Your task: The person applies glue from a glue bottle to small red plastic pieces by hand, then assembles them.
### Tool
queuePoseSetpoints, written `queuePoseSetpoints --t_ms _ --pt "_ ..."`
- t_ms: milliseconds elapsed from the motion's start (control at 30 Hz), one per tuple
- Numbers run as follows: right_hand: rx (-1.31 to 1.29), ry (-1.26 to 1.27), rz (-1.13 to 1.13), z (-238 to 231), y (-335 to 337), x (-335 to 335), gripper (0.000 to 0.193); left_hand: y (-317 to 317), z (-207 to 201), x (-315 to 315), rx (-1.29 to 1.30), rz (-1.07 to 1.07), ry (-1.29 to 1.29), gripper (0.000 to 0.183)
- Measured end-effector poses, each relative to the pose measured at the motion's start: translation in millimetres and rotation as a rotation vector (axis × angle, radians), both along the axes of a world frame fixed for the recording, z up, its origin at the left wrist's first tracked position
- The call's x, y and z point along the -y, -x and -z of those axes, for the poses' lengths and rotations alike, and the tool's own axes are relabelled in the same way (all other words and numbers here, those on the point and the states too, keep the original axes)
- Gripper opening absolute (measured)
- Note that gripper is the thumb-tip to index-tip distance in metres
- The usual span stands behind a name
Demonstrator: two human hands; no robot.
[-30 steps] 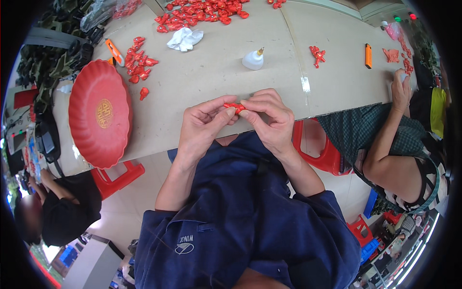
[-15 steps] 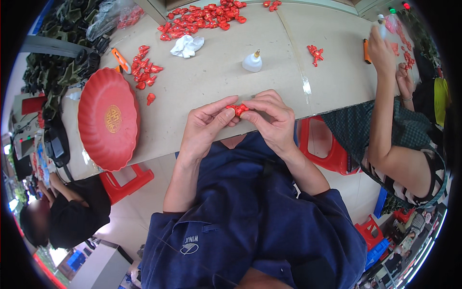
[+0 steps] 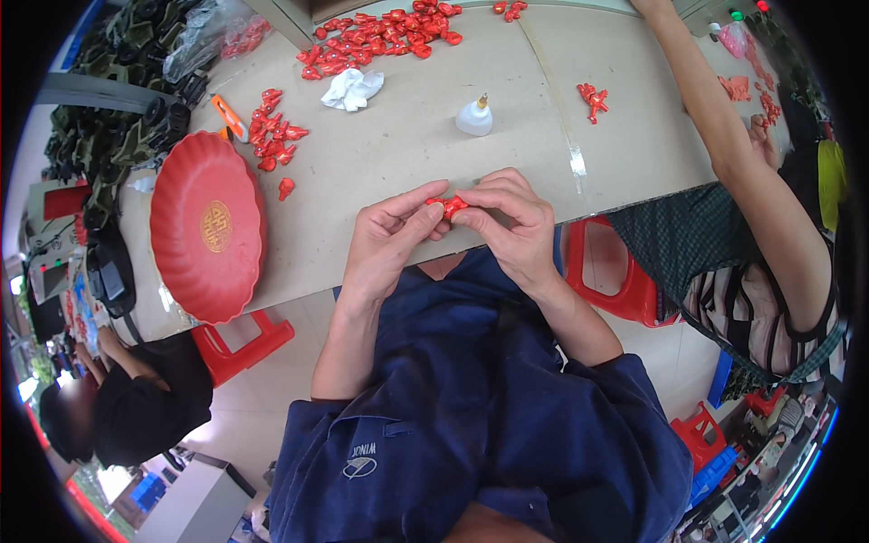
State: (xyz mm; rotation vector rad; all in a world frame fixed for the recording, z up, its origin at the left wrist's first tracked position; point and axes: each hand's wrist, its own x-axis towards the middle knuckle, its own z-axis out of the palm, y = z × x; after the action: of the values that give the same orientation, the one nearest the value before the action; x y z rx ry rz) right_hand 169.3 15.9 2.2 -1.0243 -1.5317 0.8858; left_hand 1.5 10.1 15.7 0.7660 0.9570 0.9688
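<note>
My left hand (image 3: 389, 242) and my right hand (image 3: 510, 220) meet at the near edge of the beige table (image 3: 407, 154). Between their fingertips they pinch one small red piece (image 3: 448, 205). Both hands grip it, thumbs and forefingers closed around it, so most of the piece is hidden. A white glue bottle (image 3: 474, 117) stands on the table just beyond my hands.
A large red plate (image 3: 206, 226) lies at the left, overhanging the table edge. Several red pieces (image 3: 273, 136) lie behind it, a bigger pile (image 3: 380, 34) at the far edge. Crumpled white tissue (image 3: 353, 88), an orange cutter (image 3: 228, 118). Another person's arm (image 3: 724, 136) reaches over the right side. Red stools (image 3: 625, 281) stand below.
The person on the right has stretched an arm across the table toward its far edge. My hands stay together on the red piece, little changed.
</note>
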Motion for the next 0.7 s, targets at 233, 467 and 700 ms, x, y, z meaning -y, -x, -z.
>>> queuePoseSetpoints --t_ms 233,467,700 --pt "-0.017 0.051 0.009 -3.1 -1.9 -1.8 0.017 -1.5 0.3 -2.3 0.006 0.004 0.005 0.030" --pt "-0.040 0.153 -0.079 -19.6 -11.0 -1.2 0.014 -3.6 -1.1 3.0 -0.025 0.038 -0.029 0.032" --pt "0.167 0.038 0.112 -48.0 -65.3 -41.9 0.015 -8.0 -3.6 2.0 -0.123 0.074 -0.050 0.032"
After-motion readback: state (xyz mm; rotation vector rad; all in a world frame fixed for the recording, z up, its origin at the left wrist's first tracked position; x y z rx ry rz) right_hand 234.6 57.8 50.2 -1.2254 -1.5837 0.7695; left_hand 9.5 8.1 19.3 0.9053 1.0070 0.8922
